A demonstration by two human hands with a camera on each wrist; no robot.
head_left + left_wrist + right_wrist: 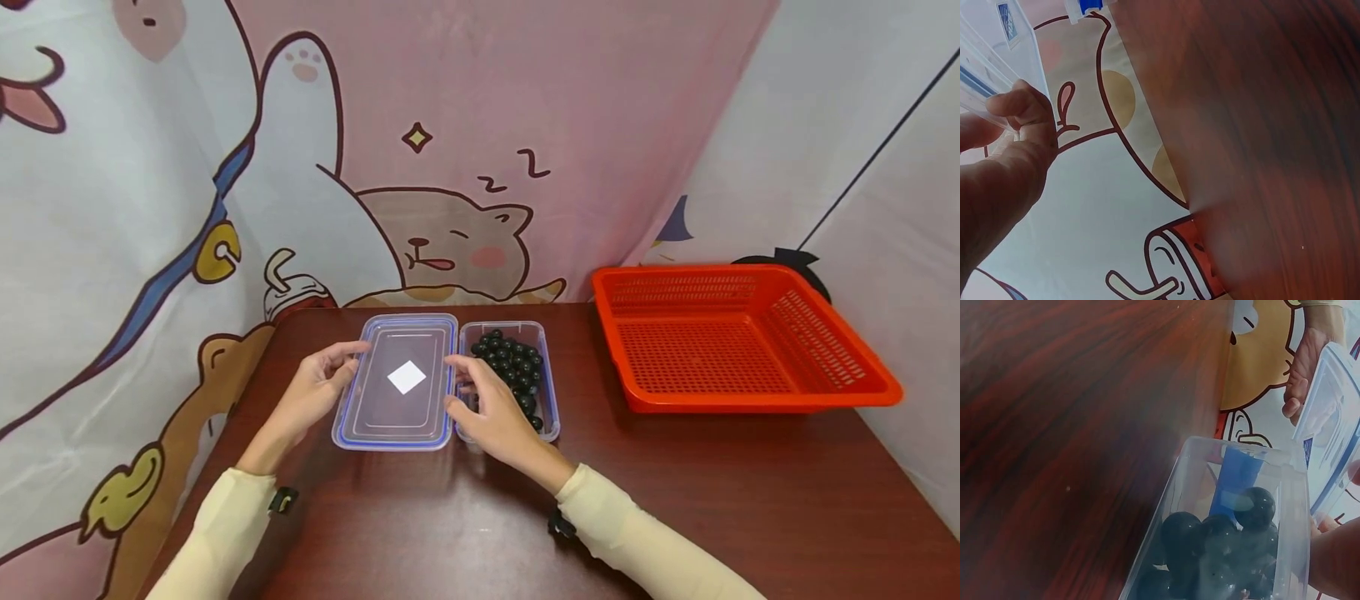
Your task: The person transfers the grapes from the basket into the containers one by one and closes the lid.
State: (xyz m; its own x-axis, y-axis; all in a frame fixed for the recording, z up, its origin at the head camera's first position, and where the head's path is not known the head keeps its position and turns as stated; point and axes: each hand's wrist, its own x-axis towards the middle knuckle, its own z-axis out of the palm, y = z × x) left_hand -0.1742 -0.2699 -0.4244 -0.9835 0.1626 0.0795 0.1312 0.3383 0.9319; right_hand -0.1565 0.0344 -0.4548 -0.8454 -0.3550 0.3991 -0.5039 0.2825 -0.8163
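Note:
A clear rectangular lid (390, 408) with blue edging and a white square sticker lies flat in the head view; whether a box sits under it cannot be told. My left hand (322, 383) grips its left edge, and the left wrist view shows the thumb and curled fingers (1019, 103) at the plastic. On the opposite edge, my right hand (495, 417) holds the lid between thumb and fingers, partly covering the neighbouring box. That clear plastic box (553, 408) is uncovered and contains many shiny dark balls (1219, 550).
To the right, an orange-red plastic basket (622, 350) with perforated walls stands on the dark brown wooden table (465, 533). A printed cartoon curtain (480, 100) rises behind the table's back edge and along both sides.

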